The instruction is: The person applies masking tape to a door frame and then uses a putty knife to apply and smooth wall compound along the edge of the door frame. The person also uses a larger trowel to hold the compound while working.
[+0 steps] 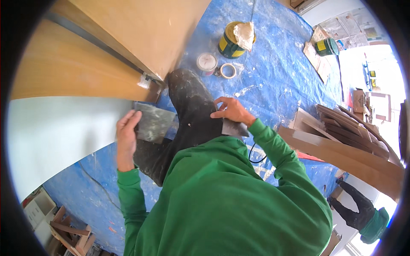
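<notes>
My left hand [126, 133] is closed on the edge of a flat, smeared metal scraper plate [156, 123], its thumb lying on the face. That plate is beside the white wall panel [72, 132] and above my lower leg. Over my dark, dusty trousers, my right hand [233, 110] has its thumb and forefinger curved with a gap between them. A second, smaller metal scraper blade [234, 128] sticks out below its palm, seemingly gripped by the other fingers, which are hidden.
Paint-flecked blue sheeting [277, 55] covers the floor. Ahead stand a green-and-yellow bucket [230, 49] topped by a pale cloth, a white-lidded tin [206, 63] and a tape roll [228, 71]. Wooden panels [141, 30] rise at left. Cardboard [341, 149] lies right; another person [363, 213] is beyond.
</notes>
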Tool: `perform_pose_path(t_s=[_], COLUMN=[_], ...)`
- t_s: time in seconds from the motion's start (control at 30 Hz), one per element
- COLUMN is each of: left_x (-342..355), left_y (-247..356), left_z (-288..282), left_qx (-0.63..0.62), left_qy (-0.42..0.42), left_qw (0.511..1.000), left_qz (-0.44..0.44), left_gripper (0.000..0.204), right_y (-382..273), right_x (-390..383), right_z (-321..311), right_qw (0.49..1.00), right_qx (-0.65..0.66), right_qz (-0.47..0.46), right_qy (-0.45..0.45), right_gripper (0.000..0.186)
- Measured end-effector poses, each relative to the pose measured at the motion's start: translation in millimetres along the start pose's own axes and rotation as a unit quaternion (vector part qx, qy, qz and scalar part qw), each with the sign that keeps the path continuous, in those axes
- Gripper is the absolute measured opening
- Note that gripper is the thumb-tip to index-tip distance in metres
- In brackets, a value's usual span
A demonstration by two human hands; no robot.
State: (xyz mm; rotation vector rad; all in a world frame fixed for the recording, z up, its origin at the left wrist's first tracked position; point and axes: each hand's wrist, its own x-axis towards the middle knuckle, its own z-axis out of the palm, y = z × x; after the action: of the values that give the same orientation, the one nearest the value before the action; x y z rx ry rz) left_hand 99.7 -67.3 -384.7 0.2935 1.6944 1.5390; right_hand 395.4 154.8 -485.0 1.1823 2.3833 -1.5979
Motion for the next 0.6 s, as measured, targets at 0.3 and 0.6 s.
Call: perform_pose_path(t_s=[0.3,0.6], left_x=[9.7,52.4], left_y=[-34.3,-39.5], left_z=[32.9,50.6], left_qx=[-0.104,-0.070], left_qy=[-0.109,-0.087], left_qw=[0.987,0.992], left_qz=[-0.049,-0.063], left_gripper=[0.016,0.033], right_y=[-3.1,9.1], right_x=[-12.5,2.5], right_z=[-4.1,10.1], right_qw=[0.979,0.997], right_qx=[0.200,0.077], right_qz=[0.038,-0.004], right_qy=[-0.027,-0.017], right_gripper=[0.033,0.035])
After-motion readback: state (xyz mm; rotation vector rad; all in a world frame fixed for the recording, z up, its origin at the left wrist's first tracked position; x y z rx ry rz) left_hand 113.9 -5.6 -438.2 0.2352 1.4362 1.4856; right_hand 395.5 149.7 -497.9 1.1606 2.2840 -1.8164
